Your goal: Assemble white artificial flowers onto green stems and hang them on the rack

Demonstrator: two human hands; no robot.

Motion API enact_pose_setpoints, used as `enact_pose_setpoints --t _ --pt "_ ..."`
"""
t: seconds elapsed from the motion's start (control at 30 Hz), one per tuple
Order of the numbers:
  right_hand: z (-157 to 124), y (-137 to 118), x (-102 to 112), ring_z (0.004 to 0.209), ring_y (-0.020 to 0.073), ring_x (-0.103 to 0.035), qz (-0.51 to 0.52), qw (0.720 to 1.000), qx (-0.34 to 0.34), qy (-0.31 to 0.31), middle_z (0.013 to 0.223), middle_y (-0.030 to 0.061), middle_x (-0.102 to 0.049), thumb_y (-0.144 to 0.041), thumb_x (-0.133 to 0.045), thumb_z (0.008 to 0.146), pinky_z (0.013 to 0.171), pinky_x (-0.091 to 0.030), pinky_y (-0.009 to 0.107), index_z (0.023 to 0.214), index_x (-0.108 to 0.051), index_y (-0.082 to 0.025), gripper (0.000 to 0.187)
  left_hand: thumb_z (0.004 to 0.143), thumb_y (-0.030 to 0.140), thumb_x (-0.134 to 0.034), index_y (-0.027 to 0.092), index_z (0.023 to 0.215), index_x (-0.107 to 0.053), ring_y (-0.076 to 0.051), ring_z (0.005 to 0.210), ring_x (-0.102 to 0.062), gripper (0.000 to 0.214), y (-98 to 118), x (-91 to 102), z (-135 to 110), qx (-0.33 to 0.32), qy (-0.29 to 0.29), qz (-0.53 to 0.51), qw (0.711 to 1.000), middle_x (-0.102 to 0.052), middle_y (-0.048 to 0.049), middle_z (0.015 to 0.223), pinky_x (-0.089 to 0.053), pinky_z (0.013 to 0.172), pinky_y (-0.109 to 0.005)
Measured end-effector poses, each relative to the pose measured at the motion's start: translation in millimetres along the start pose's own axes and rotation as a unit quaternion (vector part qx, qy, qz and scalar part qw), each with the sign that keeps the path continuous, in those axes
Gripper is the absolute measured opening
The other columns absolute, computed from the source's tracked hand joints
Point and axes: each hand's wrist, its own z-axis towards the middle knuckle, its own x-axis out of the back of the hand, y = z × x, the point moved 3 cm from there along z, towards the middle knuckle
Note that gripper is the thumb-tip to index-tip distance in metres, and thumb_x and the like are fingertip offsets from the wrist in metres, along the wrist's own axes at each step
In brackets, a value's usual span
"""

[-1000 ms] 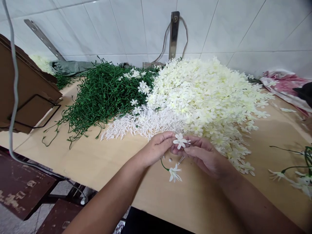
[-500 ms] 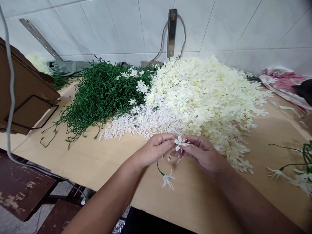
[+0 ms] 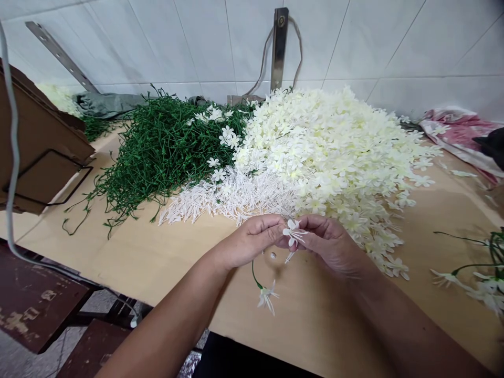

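Close together over the table's near part, my two hands meet at a small white artificial flower (image 3: 293,231) with thin white stamens. My left hand (image 3: 258,239) is closed, thumb and fingers pinching at the flower's base. From under it hangs a green stem ending in a second white flower (image 3: 268,296). My right hand (image 3: 328,242) is closed too, its thumb and fingertips pinching the flower's stamens from the right. A bit of white stamen pokes out below the right fingers. Just beyond the hands lies a heap of loose white stamens (image 3: 232,197).
A pile of green stems (image 3: 165,152) lies left of a large heap of cream petals (image 3: 334,142). Finished-looking flowers (image 3: 486,286) lie at the right edge. At left are a cardboard box (image 3: 43,142) and a hanging grey cable (image 3: 13,157). A tiled wall (image 3: 220,47) stands behind.
The flower between my hands has turned slightly, its petals opening more toward me. The hanging flower has swung a little to the left. The camera view has shifted slightly.
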Motion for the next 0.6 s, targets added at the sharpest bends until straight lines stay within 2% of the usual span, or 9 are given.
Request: enact_pose_setpoints --t 0.23,0.37,0.6 --pt "-0.2 2.1 -1.0 0.051 0.0094 -0.055 -0.081 0.996 0.014 0.035 0.053 -0.0025 -0.059 -0.030 -0.067 0.065 0.054 -0.046 0.024 0.059 -0.056 -0.017 0.018 0.074 0.049 -0.055 0.015 0.061 -0.049 -0.008 0.052 -0.043 0.037 -4.0 0.5 3.2 0.017 0.029 -0.026 0.999 -0.053 0.0011 0.056 -0.035 0.056 -0.022" --pt "-0.3 4.7 -3.2 0.052 0.0096 -0.056 -0.099 0.992 0.034 0.070 0.056 -0.0022 -0.060 -0.026 -0.066 0.065 0.053 -0.046 0.024 0.062 -0.058 -0.017 0.012 0.069 0.051 -0.059 0.015 0.059 -0.048 -0.007 0.049 -0.041 0.039 -4.8 -0.3 5.3 0.022 0.066 -0.038 0.997 -0.050 0.0027 0.054 -0.033 0.052 -0.021" --pt "-2.2 13.7 -2.3 0.056 0.0109 -0.057 -0.118 0.982 0.082 0.121 0.061 -0.0011 -0.060 -0.029 -0.062 0.072 0.055 -0.047 0.025 0.066 -0.054 -0.019 0.014 0.071 0.053 -0.055 0.017 0.057 -0.043 -0.007 0.049 -0.037 0.040 -8.0 -4.7 8.9 -0.001 0.119 -0.019 0.993 -0.036 0.0061 0.049 -0.032 0.053 -0.021"
